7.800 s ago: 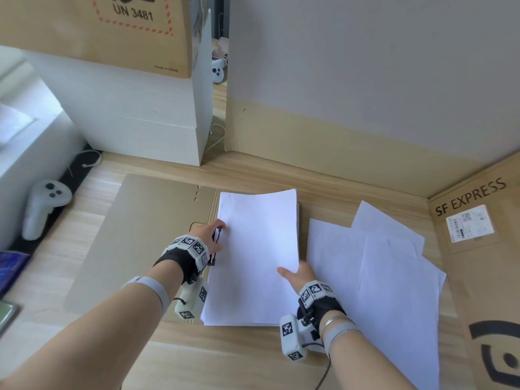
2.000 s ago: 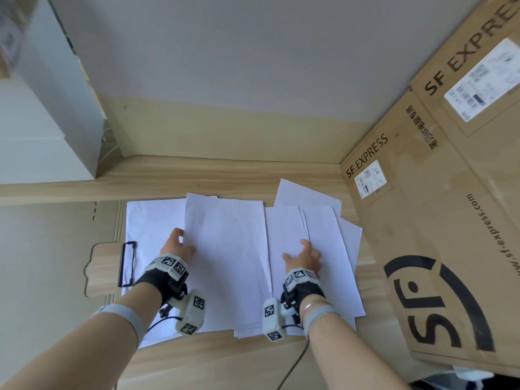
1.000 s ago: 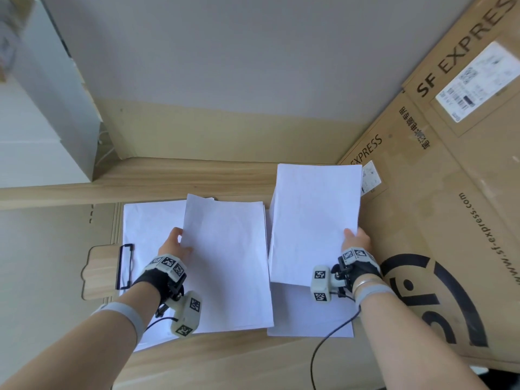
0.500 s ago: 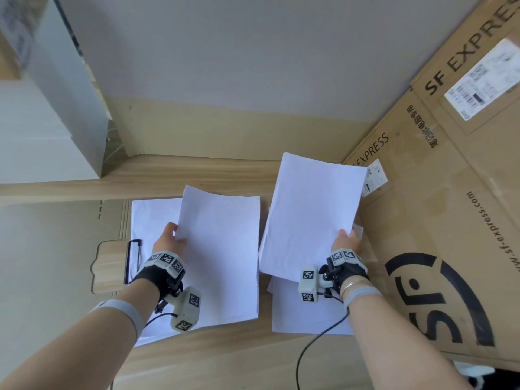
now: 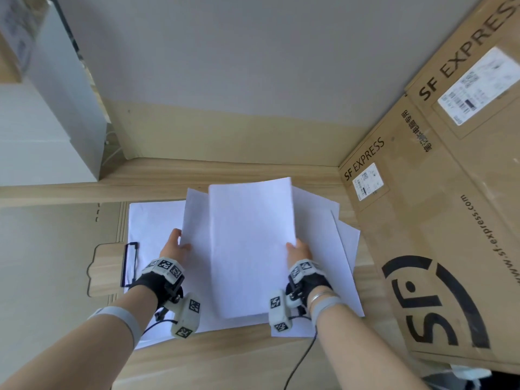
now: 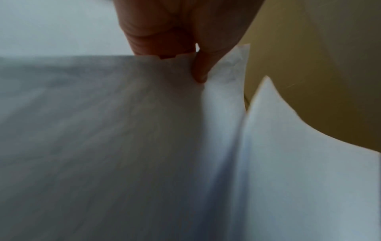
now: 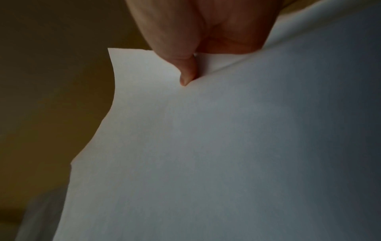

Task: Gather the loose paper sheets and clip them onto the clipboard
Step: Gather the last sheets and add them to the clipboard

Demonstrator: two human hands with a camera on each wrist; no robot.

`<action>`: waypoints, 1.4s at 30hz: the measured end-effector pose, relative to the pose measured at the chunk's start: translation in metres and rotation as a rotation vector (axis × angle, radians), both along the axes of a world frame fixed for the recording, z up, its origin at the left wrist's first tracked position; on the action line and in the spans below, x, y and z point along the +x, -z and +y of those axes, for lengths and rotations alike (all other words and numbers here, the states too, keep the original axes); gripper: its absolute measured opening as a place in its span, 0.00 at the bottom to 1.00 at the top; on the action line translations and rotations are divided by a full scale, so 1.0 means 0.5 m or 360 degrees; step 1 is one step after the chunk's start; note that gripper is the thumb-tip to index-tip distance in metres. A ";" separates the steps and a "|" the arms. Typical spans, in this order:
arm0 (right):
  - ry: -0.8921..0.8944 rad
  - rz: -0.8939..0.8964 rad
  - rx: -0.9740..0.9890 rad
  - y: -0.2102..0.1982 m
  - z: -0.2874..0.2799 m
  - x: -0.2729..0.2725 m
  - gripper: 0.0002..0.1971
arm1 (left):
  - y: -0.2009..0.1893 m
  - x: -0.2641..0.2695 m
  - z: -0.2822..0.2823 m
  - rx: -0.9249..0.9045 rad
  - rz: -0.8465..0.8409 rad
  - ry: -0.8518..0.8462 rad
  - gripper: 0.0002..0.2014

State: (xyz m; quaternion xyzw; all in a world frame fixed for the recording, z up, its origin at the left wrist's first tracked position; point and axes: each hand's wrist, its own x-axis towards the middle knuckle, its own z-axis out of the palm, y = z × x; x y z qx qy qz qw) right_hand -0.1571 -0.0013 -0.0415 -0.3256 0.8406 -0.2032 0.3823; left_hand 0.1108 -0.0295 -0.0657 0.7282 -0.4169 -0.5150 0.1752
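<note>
A wooden clipboard (image 5: 108, 267) with a black wire clip (image 5: 130, 263) lies at the left, with a white sheet (image 5: 153, 220) on it. My left hand (image 5: 174, 245) pinches the left edge of a raised sheet (image 5: 197, 226); the left wrist view shows the thumb (image 6: 201, 71) pressed on that paper (image 6: 144, 146). My right hand (image 5: 298, 250) pinches the right edge of another white sheet (image 5: 251, 243), held over the left hand's sheet. In the right wrist view the thumb (image 7: 186, 71) creases that sheet (image 7: 226, 154). More loose sheets (image 5: 334, 249) lie underneath at the right.
Large SF Express cardboard boxes (image 5: 450, 220) stand close on the right. A flat cardboard sheet (image 5: 50, 263) lies under the clipboard at the left. White boxes (image 5: 47, 122) are stacked at the back left, and a wall closes the far side of the wooden table (image 5: 225, 361).
My right hand has carried its sheet leftward, so it now overlaps the sheet in my left hand. The left hand has stayed beside the clipboard with its sheet.
</note>
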 end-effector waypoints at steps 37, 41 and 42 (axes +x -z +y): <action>0.0246 0.0373 0.0646 0.015 0.114 -0.195 0.38 | 0.016 -0.024 -0.001 -0.0041 -0.0073 0.0054 0.13; 0.0380 0.0243 0.0395 0.005 0.117 -0.201 0.35 | 0.015 -0.023 0.000 -0.0020 -0.0079 0.0057 0.12; 0.0371 0.0226 0.0400 -0.002 0.116 -0.203 0.32 | 0.015 -0.023 0.000 -0.0017 -0.0079 0.0058 0.12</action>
